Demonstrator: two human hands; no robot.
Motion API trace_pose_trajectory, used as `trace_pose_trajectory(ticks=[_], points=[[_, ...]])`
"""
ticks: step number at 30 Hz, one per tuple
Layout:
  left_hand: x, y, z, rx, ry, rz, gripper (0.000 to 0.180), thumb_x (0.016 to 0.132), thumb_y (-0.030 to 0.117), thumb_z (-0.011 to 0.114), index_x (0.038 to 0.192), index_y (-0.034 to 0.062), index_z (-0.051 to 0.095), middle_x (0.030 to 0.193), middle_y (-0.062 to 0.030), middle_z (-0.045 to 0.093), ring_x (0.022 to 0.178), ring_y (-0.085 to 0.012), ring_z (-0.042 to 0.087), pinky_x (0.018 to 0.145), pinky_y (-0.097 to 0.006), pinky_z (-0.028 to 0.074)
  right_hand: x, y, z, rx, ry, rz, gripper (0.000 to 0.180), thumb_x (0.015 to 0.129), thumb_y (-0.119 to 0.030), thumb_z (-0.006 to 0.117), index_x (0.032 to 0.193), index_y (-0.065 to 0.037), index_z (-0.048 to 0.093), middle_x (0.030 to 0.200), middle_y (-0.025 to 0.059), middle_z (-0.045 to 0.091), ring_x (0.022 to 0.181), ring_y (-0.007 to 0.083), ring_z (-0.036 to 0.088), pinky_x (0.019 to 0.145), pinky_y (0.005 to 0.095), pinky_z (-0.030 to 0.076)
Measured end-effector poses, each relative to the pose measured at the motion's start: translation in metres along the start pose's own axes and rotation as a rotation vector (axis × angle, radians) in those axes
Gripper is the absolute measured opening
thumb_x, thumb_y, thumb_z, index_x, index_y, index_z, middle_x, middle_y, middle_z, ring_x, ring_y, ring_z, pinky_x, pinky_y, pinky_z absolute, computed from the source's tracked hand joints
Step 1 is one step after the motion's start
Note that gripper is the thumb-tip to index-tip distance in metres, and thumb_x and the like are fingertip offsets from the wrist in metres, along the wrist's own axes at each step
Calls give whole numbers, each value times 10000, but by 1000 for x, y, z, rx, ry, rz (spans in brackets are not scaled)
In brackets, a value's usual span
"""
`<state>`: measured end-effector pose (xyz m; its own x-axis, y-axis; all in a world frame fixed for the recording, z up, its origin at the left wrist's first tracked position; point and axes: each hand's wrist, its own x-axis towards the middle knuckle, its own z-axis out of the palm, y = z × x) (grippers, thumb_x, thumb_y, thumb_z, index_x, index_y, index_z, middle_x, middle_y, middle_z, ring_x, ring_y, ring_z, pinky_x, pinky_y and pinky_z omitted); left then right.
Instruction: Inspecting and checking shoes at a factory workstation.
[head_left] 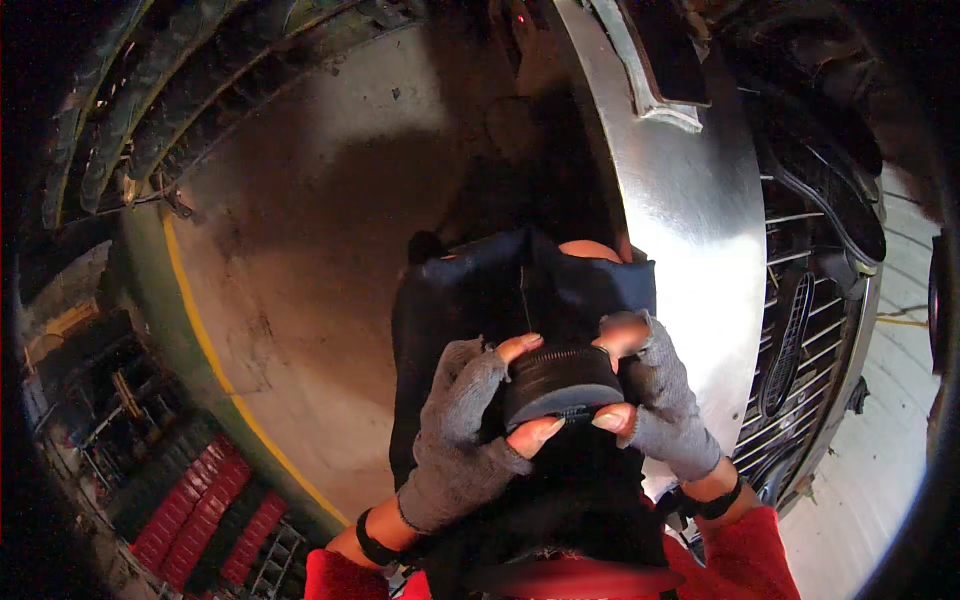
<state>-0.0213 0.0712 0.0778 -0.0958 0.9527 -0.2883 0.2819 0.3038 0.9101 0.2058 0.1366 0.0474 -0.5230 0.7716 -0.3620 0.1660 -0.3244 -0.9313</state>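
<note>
Over my lap, both hands hold a black, curved rubber piece (562, 385) with a finely ridged far edge. It could be a bent shoe sole, but its full shape does not show. My left hand (465, 430), in a grey fingerless glove, grips its left side, thumb on the near edge and a fingertip at the far edge. On the opposite side my right hand (665, 400), gloved alike, pinches it the same way. Both thumbs point inward along the near edge. The other fingers are mostly hidden behind the piece or blurred.
A shiny metal table (690, 190) curves along my right. Beyond it, a wire rack (800, 350) carries black shoe soles (790, 345). At the lower left stand stacked red and black pieces (195, 500). Dark racks (150, 110) fill the upper left; a yellow line (205, 340) marks the floor.
</note>
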Motion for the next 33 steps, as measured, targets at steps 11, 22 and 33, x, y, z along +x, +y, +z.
trace_pose_trajectory(ticks=[11,22,33], points=[[0,-28,-40,-5,-344,140,1104,747,477,944,1591,-4,419,1535,-227,435,1461,-363,436,1162,-443,414,10,-21,11,-161,-66,-299,809,916,-618,671,1425,10,624,1092,140,622,885,245,563,802,393,462],[-70,87,-2,-37,-456,897,1042,706,463,894,1603,162,456,1601,-229,423,1526,-401,377,1262,-520,271,-148,-59,-15,-44,15,86,911,1020,-773,411,1537,-28,495,1202,109,652,1055,236,651,951,361,527],[0,-25,73,-562,-53,239,608,1140,334,504,1683,124,329,1331,11,579,1058,-56,514,959,-201,413,-159,113,5,813,122,181,724,967,-514,701,1456,9,589,1377,147,696,1226,278,687,1103,454,530]])
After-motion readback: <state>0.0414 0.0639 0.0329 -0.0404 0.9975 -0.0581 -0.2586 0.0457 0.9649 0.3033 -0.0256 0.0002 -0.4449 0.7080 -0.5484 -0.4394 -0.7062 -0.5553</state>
